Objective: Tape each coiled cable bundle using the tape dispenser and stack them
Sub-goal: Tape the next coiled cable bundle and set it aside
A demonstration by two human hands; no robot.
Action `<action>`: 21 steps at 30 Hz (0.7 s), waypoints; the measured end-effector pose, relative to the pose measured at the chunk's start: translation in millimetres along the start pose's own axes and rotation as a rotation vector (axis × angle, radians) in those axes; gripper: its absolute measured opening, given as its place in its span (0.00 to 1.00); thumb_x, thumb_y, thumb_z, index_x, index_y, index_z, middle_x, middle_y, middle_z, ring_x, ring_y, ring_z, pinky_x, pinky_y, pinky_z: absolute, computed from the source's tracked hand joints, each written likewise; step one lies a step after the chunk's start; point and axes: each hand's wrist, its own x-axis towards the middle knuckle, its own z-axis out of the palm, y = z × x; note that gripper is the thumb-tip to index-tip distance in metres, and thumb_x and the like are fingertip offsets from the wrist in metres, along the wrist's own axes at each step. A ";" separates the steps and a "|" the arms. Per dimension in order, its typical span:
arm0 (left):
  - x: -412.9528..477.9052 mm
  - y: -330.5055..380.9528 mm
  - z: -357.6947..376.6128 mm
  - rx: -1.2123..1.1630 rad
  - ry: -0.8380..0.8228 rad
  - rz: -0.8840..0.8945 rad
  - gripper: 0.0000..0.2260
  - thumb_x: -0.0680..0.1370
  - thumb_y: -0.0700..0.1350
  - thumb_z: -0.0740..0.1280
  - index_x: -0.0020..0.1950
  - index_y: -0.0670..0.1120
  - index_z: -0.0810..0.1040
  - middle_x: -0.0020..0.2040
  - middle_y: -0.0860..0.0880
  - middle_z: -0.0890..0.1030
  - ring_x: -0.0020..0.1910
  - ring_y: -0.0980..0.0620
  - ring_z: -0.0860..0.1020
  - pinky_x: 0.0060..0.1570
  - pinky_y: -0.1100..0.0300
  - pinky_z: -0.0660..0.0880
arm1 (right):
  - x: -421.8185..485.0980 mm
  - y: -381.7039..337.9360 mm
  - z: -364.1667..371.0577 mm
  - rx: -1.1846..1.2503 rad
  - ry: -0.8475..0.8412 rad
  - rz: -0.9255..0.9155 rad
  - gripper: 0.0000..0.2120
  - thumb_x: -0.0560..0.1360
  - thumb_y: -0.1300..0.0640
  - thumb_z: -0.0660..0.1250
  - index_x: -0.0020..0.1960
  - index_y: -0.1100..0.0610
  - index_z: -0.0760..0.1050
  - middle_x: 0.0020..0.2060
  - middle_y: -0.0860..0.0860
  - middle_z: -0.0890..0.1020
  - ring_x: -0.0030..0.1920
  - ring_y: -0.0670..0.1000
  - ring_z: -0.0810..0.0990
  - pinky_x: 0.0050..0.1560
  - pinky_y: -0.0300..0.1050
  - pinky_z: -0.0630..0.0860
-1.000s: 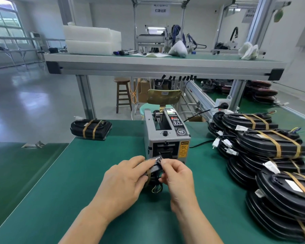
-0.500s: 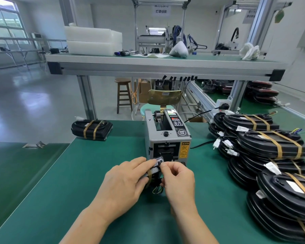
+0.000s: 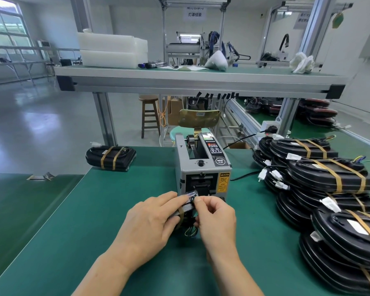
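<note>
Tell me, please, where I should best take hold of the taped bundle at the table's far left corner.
Probably grip the taped bundle across its middle, where two tape bands cross it, coming from above: it lies flat on the table, and the bands bind its coils.

Factory assembly floor: aluminium-frame workbenches (image 3: 199, 82), green bench mat (image 3: 120, 201), stacked taped cable bundles (image 3: 329, 178).

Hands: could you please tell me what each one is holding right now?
Left hand: grips the cable bundle.
Right hand: pinches the top of the same bundle.
</note>
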 end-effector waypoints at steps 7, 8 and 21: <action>1.6 -0.4 -0.8 0.007 -0.033 0.011 0.23 0.80 0.48 0.65 0.73 0.64 0.67 0.65 0.64 0.72 0.54 0.55 0.76 0.52 0.57 0.74 | 0.5 -1.3 -0.1 -0.041 0.000 -0.026 0.10 0.75 0.56 0.71 0.35 0.54 0.81 0.31 0.50 0.82 0.33 0.53 0.80 0.42 0.59 0.81; 1.6 -0.3 -1.3 0.006 -0.038 0.012 0.23 0.80 0.48 0.65 0.72 0.64 0.68 0.64 0.63 0.74 0.52 0.54 0.76 0.50 0.56 0.75 | 0.6 -2.0 -0.3 -0.048 0.001 -0.026 0.10 0.75 0.56 0.71 0.35 0.53 0.81 0.31 0.49 0.82 0.35 0.55 0.81 0.43 0.59 0.81; 4.4 -1.9 0.1 -0.020 -0.063 0.028 0.22 0.80 0.47 0.63 0.72 0.64 0.68 0.62 0.63 0.73 0.53 0.54 0.75 0.54 0.56 0.74 | 2.7 -7.0 -13.5 -0.131 -0.031 -0.064 0.16 0.78 0.52 0.67 0.36 0.59 0.80 0.30 0.51 0.82 0.34 0.56 0.81 0.43 0.56 0.81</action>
